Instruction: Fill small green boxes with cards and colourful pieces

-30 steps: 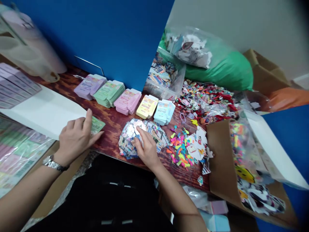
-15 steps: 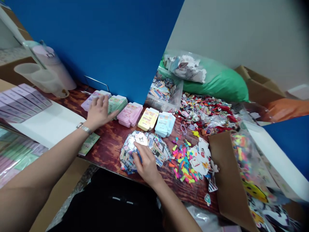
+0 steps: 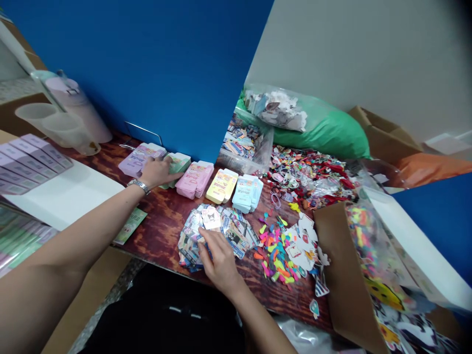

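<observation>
My left hand (image 3: 158,173) lies over a stack of green flat cartons (image 3: 181,162), its thumb spread away from the fingers along the near side. Part of that stack is hidden under the hand. Purple cartons (image 3: 133,160) lie just left of it, and pink cartons (image 3: 195,179) just right. Low over a heap of printed cards (image 3: 236,231) is my right hand (image 3: 220,260), index finger stretched out and thumb apart, fingertips at the heap. A white cartoon cutout (image 3: 211,217) lies on top of the heap, just beyond those fingertips.
Yellow (image 3: 222,186) and blue cartons (image 3: 248,191) continue the row. Right of the cards are colourful balloons (image 3: 278,258), white cutouts (image 3: 304,243) and a cardboard box (image 3: 337,265). Cups (image 3: 68,130) and a bottle (image 3: 83,108) stand left; a green card (image 3: 131,226) lies near the front edge.
My left hand has come down onto the green carton stack, having hovered over it with fingers raised. My right hand has drawn slightly back from the white cutout, which now shows more fully.
</observation>
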The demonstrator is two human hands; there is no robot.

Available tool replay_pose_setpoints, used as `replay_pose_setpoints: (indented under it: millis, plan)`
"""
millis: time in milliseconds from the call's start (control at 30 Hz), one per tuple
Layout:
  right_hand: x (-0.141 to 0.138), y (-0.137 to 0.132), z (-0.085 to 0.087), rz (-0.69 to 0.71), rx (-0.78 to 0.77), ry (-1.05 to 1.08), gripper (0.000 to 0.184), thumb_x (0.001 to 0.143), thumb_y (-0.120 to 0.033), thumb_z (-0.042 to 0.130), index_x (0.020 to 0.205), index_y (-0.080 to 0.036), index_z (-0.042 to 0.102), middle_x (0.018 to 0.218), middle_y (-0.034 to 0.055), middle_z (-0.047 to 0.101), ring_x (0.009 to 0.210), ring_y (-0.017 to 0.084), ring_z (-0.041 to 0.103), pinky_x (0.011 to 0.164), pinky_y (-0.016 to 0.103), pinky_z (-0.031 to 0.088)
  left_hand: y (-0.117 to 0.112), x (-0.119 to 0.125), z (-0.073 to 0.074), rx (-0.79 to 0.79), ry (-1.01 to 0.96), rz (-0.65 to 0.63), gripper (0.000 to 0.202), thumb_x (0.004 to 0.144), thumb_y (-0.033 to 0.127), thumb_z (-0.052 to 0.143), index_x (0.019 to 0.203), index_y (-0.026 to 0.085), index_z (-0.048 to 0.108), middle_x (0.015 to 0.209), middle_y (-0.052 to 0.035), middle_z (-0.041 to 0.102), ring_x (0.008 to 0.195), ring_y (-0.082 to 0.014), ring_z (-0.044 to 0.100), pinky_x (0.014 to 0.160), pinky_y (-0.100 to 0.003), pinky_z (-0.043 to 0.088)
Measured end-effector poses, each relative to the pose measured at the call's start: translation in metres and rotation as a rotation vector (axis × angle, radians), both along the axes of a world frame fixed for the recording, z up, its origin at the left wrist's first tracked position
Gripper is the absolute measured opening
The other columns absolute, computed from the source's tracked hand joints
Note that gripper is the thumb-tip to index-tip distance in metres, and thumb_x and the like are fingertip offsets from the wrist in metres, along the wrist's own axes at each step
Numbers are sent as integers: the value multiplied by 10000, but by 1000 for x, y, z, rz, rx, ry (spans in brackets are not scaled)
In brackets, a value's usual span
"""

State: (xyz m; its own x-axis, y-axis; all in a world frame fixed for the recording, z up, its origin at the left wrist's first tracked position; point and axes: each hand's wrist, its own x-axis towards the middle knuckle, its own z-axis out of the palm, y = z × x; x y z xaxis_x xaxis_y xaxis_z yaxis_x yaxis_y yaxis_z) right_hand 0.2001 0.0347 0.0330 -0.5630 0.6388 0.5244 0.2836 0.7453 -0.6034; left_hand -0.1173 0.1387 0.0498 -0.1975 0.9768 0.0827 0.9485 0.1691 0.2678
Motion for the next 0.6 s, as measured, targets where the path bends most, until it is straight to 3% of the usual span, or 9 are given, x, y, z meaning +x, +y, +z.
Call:
replay_pose_setpoints:
  millis: [133,267,400,500,600]
  plan:
    - [-1,0,1,1,-3,-10,477,1002,-144,567,1472,-222,552,1197,101,757,1095,221,713,971,372,603,1,0,0,18,-32,45,961,921,799,426,1310,-77,488,1248,-299,613,1225,-392,539,1072,-511,316]
    - [-1,3,2,9,16,-13,454,1011,-154,563,1462,-209,560,1199,104,754,1096,218,707,963,362,603,2,2,2,95,-74,122,980,859,665,668,1446,-59,365,1375,-328,505,1340,-475,432,1107,-577,304]
    - [-6,18,12,-2,74,-14,425,1012,-161,565,1436,-185,579,1195,107,755,1092,219,703,971,357,601,-6,9,13,184,-127,177,1095,774,557,797,1509,-53,260,1402,-339,432,1318,-490,436,1098,-604,359]
    - [-17,36,25,-52,164,24,431,1016,-155,555,1447,-158,573,1256,136,731,1177,218,685,1050,355,571,-24,28,20,241,-155,131,1079,747,593,794,1500,-2,301,1384,-283,441,1314,-454,450,1108,-572,400]
    - [-31,55,37,-200,244,-15,436,1029,-252,565,1457,-165,589,1472,187,592,1371,274,580,1159,428,502,-51,60,22,355,-176,10,1101,674,603,824,1494,60,330,1380,-239,474,1317,-427,477,1121,-553,417]
